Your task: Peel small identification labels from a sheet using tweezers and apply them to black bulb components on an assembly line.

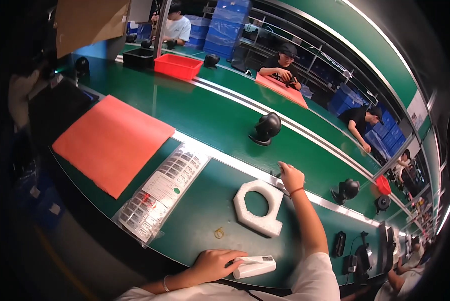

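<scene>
My left hand (214, 265) lies near the table's front edge, its fingers on the left end of a small white elongated device (257, 266) with a printed label. Beyond it, my right hand (292, 177) reaches out over the pale metal strip, its fingers partly apart with nothing visible in them. Just left of my right forearm lies a white foam block (242, 210) with a large round hole. A yellow rubber band (219, 232) sits between that foam and my left hand. On the green belt ahead stands a black rounded device on a base (267, 127).
Plastic-wrapped sheets of labels (160, 195) lie at left, near an orange mat (116, 143). More black devices (345, 191) stand on the belt to the right. A red bin (177, 66) stands at the far side. Black parts with cables (364, 253) lie to the right. Several co-workers sit nearby.
</scene>
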Demonstrator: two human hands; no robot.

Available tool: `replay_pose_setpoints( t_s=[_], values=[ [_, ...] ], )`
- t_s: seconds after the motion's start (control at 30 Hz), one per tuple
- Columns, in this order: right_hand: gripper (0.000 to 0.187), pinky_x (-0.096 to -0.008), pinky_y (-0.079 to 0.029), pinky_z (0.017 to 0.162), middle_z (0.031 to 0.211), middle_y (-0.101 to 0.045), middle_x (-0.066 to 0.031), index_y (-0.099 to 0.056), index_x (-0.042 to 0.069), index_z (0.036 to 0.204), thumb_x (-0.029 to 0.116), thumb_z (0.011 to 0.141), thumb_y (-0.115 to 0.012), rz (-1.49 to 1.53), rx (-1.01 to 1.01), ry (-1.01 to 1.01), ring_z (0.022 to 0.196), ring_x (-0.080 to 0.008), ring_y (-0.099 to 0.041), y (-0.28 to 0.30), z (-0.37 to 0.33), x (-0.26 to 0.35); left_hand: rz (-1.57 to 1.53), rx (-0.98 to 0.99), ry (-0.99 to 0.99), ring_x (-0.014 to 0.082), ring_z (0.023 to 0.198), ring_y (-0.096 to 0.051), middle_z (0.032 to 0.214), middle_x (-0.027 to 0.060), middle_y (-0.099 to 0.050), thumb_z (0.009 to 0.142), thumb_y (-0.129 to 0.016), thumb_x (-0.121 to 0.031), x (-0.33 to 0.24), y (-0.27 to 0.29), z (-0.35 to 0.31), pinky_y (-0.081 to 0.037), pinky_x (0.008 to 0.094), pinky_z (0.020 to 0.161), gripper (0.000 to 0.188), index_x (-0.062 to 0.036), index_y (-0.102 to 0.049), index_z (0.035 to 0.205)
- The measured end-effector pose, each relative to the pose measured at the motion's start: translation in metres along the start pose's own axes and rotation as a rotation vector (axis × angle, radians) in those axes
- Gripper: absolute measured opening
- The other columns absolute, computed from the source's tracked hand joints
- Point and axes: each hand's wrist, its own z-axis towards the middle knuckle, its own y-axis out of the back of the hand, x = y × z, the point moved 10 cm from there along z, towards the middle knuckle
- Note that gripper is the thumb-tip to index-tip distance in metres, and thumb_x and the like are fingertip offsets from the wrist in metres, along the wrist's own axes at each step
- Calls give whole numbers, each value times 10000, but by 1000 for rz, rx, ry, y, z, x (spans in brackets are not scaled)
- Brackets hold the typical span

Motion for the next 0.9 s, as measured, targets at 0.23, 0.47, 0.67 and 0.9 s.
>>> replay_pose_setpoints(
  t_s=[0.23, 0.47, 0.67, 0.9],
  values=[
    [339, -416, -518, 556, 829, -679, -62, -562, 305, 1243, 264, 909, -529, -81, 157, 146, 674, -288, -667, -65, 67, 49, 52, 23, -107, 246, 732, -672, 859, 52, -699, 857, -654, -196, -7, 1, 1, -542, 336, 659, 197, -153, -690, 1045],
    [507, -479, -547, 727, 912, -694, -191, -492, 178, 1329, 279, 835, -550, -35, 417, -194, 817, -368, -681, -107, 99, 22, 24, -4, -114, 232, 712, -672, 850, 47, -700, 856, -658, -197, -8, -1, 1, -538, 328, 645, 188, -144, -696, 1033],
    [361, -480, -545, 750, 919, -684, -203, -566, 123, 1125, 340, 836, -575, -33, 416, -252, 836, -388, -673, -91, 90, 2, 32, -7, -113, 235, 691, -670, 835, 48, -697, 853, -660, -200, -9, 2, 1, -539, 331, 632, 180, -144, -699, 1020],
    [322, -461, -549, 659, 810, -686, -170, -564, 92, 1027, 310, 795, -612, -137, 398, -48, 770, -355, -684, -59, 44, -14, 11, -39, -73, 266, 719, -669, 843, 73, -698, 847, -652, -212, -2, 3, 2, -541, 358, 648, 196, -152, -693, 1029]
  ],
)
